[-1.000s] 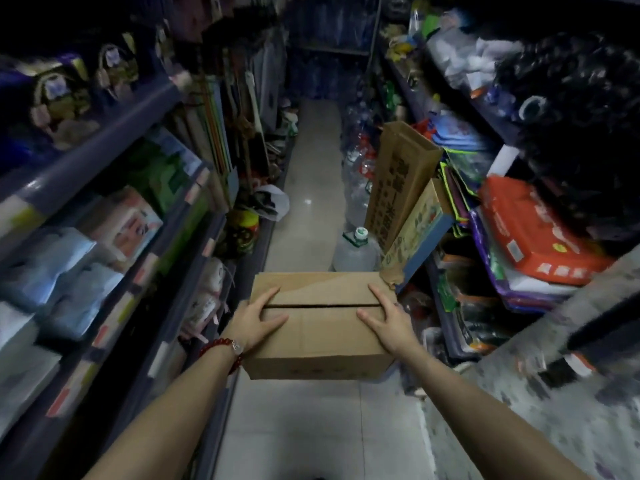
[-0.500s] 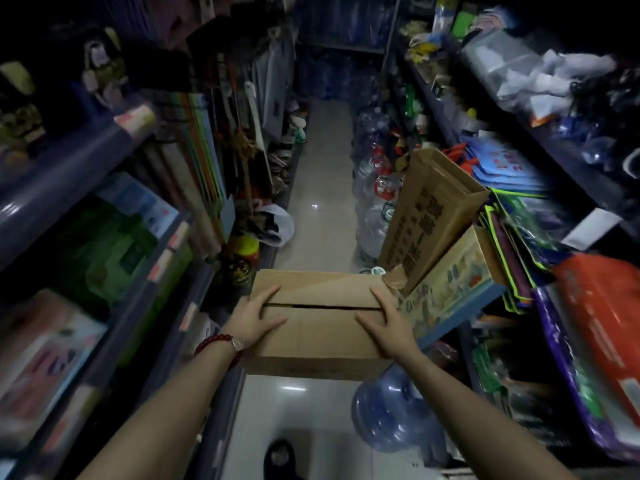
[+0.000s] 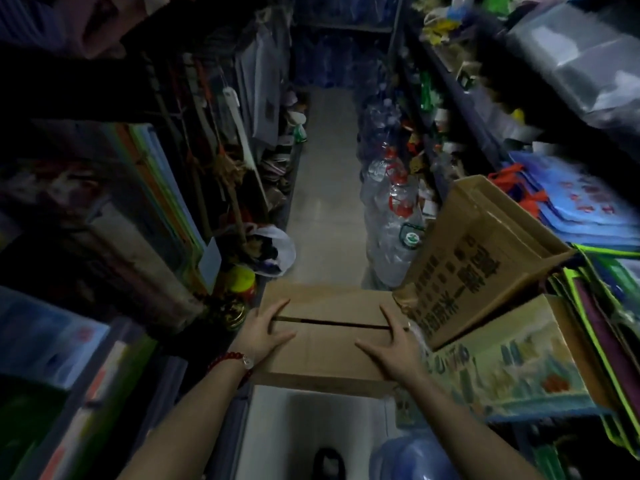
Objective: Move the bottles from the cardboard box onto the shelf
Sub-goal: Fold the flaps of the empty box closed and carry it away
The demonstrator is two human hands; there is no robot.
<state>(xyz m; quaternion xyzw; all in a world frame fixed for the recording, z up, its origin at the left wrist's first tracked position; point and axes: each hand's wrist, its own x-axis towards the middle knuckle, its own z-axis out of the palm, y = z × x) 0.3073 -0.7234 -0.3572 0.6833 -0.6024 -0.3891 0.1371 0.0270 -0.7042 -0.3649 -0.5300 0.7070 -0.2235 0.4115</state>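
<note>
A closed brown cardboard box point(image 3: 329, 337), its top flaps meeting along a dark seam, is held in the air at the middle of a narrow, dim shop aisle, above the pale tiled floor point(image 3: 325, 202). The left hand point(image 3: 265, 336) lies on the box's left edge, fingers spread across the top and thumb resting on the lid, with a red beaded bracelet point(image 3: 230, 360) on the wrist. The right hand point(image 3: 393, 348) lies on the right edge in the same way, fingers spread over the top. The two hands are apart, one at each side, carrying the box between them; whether any fingers curl under the box cannot be seen.

Just beside the box's right corner, an open, printed brown carton point(image 3: 474, 265) leans tilted out from the right shelving, resting on a pale illustrated carton point(image 3: 512, 368) beneath it. Beyond them, a row of clear plastic water jugs with red caps point(image 3: 391, 220) stands on the floor along the right side. A blue water jug point(image 3: 412, 460) sits on the floor below the right forearm. On the left, a dark metal shelf point(image 3: 162, 386) holds blurred packaged goods, and a yellow-lidded jar point(image 3: 240, 282) stands near the box's left corner.
</note>
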